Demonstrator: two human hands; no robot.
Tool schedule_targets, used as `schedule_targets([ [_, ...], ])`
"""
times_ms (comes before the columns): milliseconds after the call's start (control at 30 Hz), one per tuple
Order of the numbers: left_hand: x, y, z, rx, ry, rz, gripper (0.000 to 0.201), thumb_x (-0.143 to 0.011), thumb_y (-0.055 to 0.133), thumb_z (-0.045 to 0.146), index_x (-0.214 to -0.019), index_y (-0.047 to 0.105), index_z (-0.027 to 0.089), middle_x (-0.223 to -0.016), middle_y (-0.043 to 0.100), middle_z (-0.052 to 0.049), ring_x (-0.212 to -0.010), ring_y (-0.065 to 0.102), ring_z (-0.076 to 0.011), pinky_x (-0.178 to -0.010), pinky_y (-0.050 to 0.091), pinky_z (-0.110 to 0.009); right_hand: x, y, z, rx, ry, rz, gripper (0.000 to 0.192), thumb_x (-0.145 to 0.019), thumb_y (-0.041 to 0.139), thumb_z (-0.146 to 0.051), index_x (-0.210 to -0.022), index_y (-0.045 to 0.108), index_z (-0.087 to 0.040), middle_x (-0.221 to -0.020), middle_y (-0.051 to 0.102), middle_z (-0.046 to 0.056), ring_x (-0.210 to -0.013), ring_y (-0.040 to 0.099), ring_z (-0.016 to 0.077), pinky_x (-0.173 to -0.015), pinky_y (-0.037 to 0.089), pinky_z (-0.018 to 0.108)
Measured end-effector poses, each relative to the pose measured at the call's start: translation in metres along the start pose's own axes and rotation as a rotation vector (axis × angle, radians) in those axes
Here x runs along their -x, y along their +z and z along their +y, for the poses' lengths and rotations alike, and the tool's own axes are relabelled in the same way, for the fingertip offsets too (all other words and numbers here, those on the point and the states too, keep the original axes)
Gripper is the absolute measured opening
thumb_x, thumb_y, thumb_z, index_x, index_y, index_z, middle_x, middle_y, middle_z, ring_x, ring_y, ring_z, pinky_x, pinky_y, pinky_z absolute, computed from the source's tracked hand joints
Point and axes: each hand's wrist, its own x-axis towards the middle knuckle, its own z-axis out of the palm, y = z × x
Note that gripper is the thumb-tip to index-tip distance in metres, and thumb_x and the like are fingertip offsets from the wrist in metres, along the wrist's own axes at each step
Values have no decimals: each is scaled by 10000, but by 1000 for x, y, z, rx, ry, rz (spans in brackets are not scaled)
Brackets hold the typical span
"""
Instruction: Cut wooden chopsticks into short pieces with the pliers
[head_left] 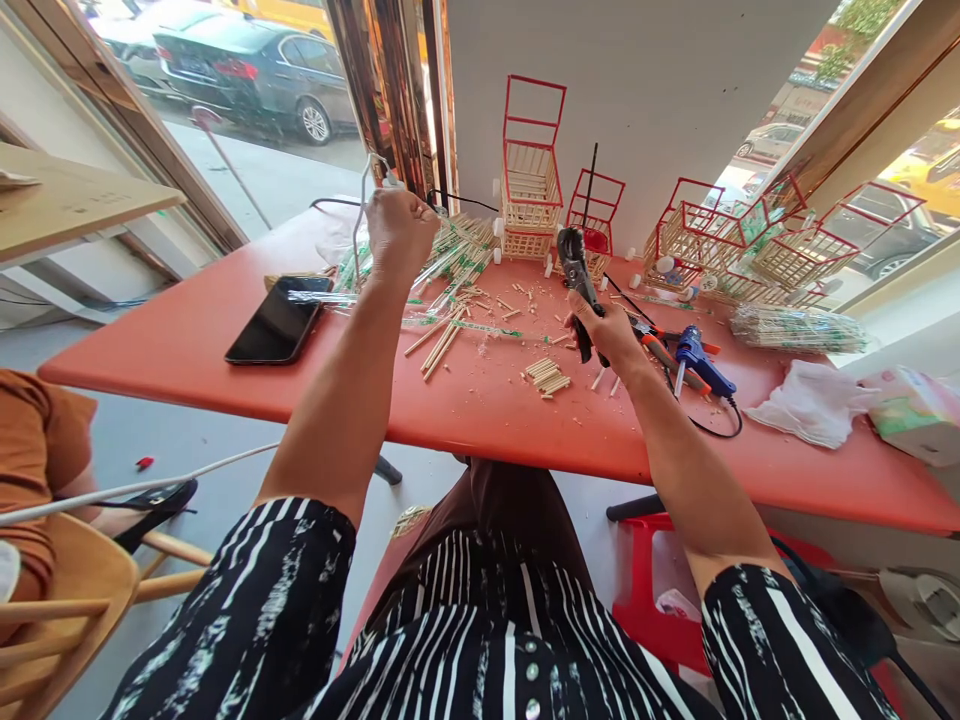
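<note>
Gripping, right hand (611, 330): cutter (578, 275), long axis pointing away, slightly left
Left hand (403, 225): clenched, contents unclear
Sticks (471, 248): between hands, left nearer, slanting away rightward

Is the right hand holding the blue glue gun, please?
No, the right hand grips a black tool; the glue gun lies on the table.

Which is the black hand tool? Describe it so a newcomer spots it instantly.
Start at the red tabletop, then find the person's right hand above it. The black hand tool is in that grip, its head pointing toward the far side. Unlike the orange-handled tool and blue glue gun lying to its right, it is mostly black and held in the hand.
</note>
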Motion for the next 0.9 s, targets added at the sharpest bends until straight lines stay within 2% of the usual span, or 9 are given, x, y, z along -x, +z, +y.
schedule_targets([
  [67, 10, -5, 17, -50, -75, 122, 175, -840, 614, 250, -887, 753, 156, -846, 725, -76, -964, 660, -259, -903, 492, -434, 2, -2, -4, -187, 50, -20, 604, -879, 658, -776, -729, 635, -191, -630, 605, 12, -533, 542, 125, -538, 471, 262],
  [167, 27, -7, 32, 9, -52, 150, 166, -830, 598, 215, -856, 756, 170, -749, 659, -39, -847, 654, -226, -854, 528, -399, 3, -5, -6, -362, 92, -110, 465, -925, 697, -640, -813, 676, -189, -631, 562, -20, -549, 517, 107, -558, 470, 237],
  [267, 46, -2, 36, 113, -7, 84, 182, -832, 592, 261, -840, 763, 199, -653, 559, -7, -748, 630, -202, -757, 529, -366, 3, -5, -7, -493, 138, -191, 388, -983, 647, -556, -862, 687, -189, -690, 610, -2, -606, 566, 115, -614, 510, 230],
  [433, 84, 12, 40, 272, 186, -67, 168, -829, 627, 333, -761, 747, 237, -633, 551, -8, -668, 558, -183, -660, 464, -340, 4, 1, -12, -566, 193, -167, 436, -1024, 530, -603, -884, 647, -208, -851, 768, 93, -818, 735, 203, -709, 581, 287],
  [533, 104, 22, 44, 361, 289, -166, 189, -842, 629, 370, -732, 726, 252, -616, 540, -1, -602, 493, -171, -610, 409, -335, 5, 3, -16, -635, 210, -187, 448, -1020, 521, -622, -859, 622, -216, -873, 786, 94, -850, 765, 228, -703, 597, 321],
  [600, 113, 27, 44, 406, 337, -236, 209, -843, 625, 379, -707, 713, 247, -610, 542, 2, -581, 459, -165, -595, 376, -333, 5, 1, -17, -688, 202, -143, 419, -1007, 565, -608, -856, 614, -220, -887, 788, 77, -850, 772, 225, -695, 605, 328],
  [767, 117, 36, 37, 415, 360, -360, 214, -821, 633, 365, -721, 737, 206, -603, 540, 13, -584, 438, -141, -598, 341, -301, 0, -4, -11, -798, 85, -39, 371, -952, 675, -585, -900, 654, -218, -955, 810, 66, -870, 767, 204, -737, 634, 325],
  [900, 115, 35, 36, 326, 293, -367, 200, -821, 624, 293, -685, 703, 170, -540, 416, 45, -557, 377, -115, -587, 305, -277, -4, -5, -4, -875, 3, -27, 315, -879, 778, -535, -926, 734, -226, -1011, 826, 46, -951, 775, 210, -787, 650, 317],
])
